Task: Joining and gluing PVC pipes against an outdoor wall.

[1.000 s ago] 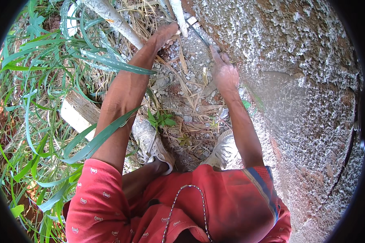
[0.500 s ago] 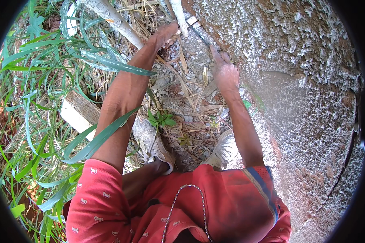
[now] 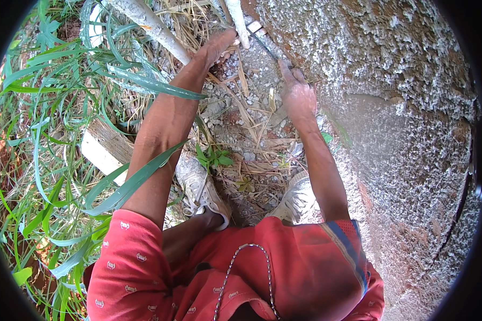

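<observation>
My right hand [image 3: 298, 95] is closed on the near end of a thin dark rod-like tool [image 3: 263, 44], with its index finger stretched along it. The tool slants away over the gravelly ground, close to the foot of the rough wall. A small pale block [image 3: 254, 26] lies at its far end; whether they are joined I cannot tell. My left hand [image 3: 219, 46] is low beside a white-coated stick [image 3: 236, 21], fingers curled under. What those fingers hold, if anything, is hidden.
A rough, white-speckled wall [image 3: 412, 160] fills the right side. Tall green grass [image 3: 48, 134] crowds the left, and long blades cross my left arm. A pale pole [image 3: 150, 27] leans at the top, and a wooden board [image 3: 110, 147] lies beside my left forearm. My dusty shoes [image 3: 198, 187] stand below.
</observation>
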### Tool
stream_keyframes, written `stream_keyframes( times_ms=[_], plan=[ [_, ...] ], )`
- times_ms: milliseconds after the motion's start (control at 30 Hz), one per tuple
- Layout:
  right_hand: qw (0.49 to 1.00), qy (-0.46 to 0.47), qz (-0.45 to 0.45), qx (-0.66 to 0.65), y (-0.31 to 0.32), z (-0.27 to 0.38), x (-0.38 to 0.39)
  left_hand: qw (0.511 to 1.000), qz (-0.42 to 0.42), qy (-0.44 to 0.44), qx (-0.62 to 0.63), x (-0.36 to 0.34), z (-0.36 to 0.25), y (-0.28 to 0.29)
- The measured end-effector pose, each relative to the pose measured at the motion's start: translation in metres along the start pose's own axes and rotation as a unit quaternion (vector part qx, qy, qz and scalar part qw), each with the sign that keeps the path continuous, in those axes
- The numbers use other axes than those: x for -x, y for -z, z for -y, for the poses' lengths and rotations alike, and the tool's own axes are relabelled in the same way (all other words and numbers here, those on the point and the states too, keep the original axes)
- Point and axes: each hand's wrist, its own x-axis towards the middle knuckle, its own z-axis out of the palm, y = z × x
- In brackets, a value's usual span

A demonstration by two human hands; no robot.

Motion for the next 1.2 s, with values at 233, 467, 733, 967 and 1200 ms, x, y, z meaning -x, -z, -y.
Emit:
stream_keyframes(
  times_ms=[233, 467, 733, 967, 1200],
  plan=[
    [0.998, -0.044, 0.039, 0.015, 0.003, 0.006, -0.001, 0.999, 0.019, 0.016, 0.029, -0.007, 0.009, 0.002],
    [1.0, -0.021, 0.002, 0.008, -0.003, -0.003, 0.006, 0.999, 0.012, -0.011, -0.04, -0.01, 0.009, 0.0],
    [0.999, -0.006, 0.03, -0.006, -0.006, 0.007, -0.009, 0.999, 0.042, 0.023, -0.017, -0.002, 0.0, 0.002],
    [0.999, 0.012, 0.033, -0.028, -0.003, 0.012, -0.011, 0.999, -0.027, 0.017, -0.01, 0.002, 0.001, -0.001],
    [0.998, 0.006, 0.057, -0.004, 0.008, 0.016, -0.01, 0.999, 0.015, 0.03, 0.009, 0.012, -0.014, -0.003]
  ],
)
